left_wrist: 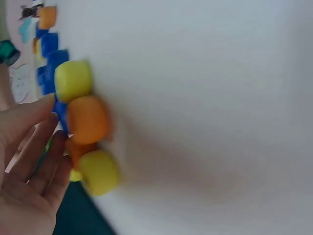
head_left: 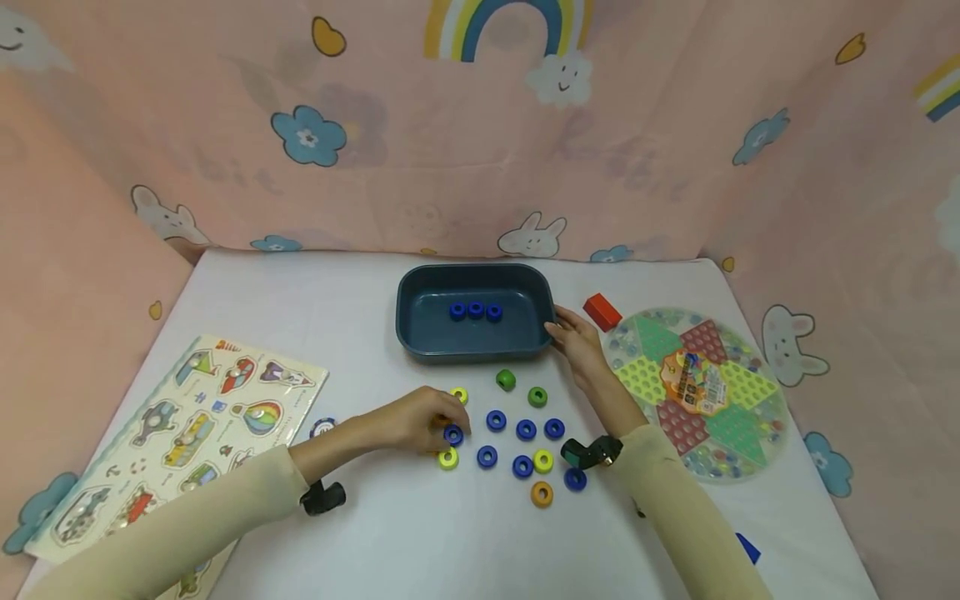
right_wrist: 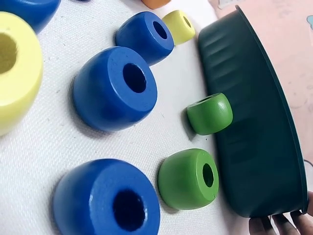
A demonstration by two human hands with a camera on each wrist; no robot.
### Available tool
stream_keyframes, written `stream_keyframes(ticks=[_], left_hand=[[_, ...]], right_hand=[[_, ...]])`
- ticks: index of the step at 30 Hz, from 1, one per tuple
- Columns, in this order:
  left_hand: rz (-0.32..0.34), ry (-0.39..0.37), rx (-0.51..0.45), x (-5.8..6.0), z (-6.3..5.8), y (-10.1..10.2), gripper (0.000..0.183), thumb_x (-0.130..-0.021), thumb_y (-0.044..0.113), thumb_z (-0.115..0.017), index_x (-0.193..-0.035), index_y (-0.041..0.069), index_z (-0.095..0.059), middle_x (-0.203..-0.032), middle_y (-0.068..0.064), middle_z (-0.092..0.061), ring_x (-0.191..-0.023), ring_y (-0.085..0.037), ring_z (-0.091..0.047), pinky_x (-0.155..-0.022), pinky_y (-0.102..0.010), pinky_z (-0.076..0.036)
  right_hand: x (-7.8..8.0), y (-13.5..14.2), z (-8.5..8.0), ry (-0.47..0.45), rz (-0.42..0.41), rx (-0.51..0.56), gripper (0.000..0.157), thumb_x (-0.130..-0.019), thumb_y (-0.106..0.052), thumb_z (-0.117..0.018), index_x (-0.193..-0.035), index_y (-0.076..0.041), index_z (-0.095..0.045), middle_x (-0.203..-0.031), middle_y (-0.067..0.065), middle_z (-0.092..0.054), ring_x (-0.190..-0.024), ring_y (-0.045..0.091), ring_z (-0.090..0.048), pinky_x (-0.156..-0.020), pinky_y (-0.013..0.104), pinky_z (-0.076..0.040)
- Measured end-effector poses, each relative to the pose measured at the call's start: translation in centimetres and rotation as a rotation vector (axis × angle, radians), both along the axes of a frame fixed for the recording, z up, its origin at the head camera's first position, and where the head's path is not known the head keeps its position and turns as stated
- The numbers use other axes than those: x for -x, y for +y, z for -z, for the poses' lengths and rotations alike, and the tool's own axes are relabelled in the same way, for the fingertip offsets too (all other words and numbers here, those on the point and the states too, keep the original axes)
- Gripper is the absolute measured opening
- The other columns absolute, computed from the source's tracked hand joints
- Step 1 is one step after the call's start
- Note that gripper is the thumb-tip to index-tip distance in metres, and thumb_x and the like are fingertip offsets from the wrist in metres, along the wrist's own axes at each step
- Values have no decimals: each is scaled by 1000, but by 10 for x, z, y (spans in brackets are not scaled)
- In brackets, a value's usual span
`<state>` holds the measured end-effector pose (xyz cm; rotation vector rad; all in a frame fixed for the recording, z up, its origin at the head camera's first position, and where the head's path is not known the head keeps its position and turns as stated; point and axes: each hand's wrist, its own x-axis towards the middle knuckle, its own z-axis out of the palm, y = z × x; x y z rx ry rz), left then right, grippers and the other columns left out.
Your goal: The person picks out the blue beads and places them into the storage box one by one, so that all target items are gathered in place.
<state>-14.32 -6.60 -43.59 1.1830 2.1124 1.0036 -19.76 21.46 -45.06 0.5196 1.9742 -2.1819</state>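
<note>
My left hand (head_left: 420,419) is over the white table, with thumb and index fingertips pinching a blue bead (head_left: 453,435). In the left wrist view, yellow beads (left_wrist: 73,81) and orange beads (left_wrist: 88,120) lie right beside those fingers (left_wrist: 44,147). My right hand (head_left: 579,342) grips the right end of a dark teal tray (head_left: 472,350), thumb at the rim. In the right wrist view, only fingertips (right_wrist: 281,224) show at the tray's end. Three blue beads (head_left: 476,310) lie in a row inside it.
Between my arms lie several loose blue beads (head_left: 526,429), two green beads (head_left: 537,397), a yellow bead (head_left: 543,461) and an orange bead (head_left: 542,494). A picture puzzle board (head_left: 247,417) lies left, a round game board (head_left: 727,417) right. A red block (head_left: 602,312) sits beyond my right hand.
</note>
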Motion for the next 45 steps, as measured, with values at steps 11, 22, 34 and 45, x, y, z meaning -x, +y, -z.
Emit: stream_keyframes(ticks=[11,22,34,45], left_hand=[[-27,158,123,-9,5,5,26,-72,3,-71,-97,8,-71,-98,5,-63,-96,-10,-56,-89,-29,-43],[-9,207,136,-8,5,3,25,-73,-1,-70,-97,7,-71,-96,3,-64,-93,-11,-56,-87,-28,-45],[-73,234,79,-2,-3,2,26,-71,2,-75,-97,5,-71,-93,1,-65,-85,-12,-58,-79,-31,-48],[-220,182,-54,70,-45,7,29,-74,11,-77,-102,9,-70,-90,3,-61,-79,-16,-57,-65,-25,-49]], right_hand=[[-1,4,3,-7,13,-10,48,-93,-4,-52,-139,-4,-39,-142,11,-38,-123,21,-42,-100,36,-36],[0,4,3,-1,-4,1,48,-93,-4,-52,-139,-3,-38,-141,12,-38,-124,22,-42,-101,37,-35],[1,1,0,-16,-4,-7,48,-94,-5,-51,-140,-4,-38,-142,10,-38,-123,21,-42,-100,37,-35],[1,-2,0,-8,5,-9,48,-93,-4,-51,-140,-3,-38,-141,11,-39,-124,21,-41,-101,38,-35]])
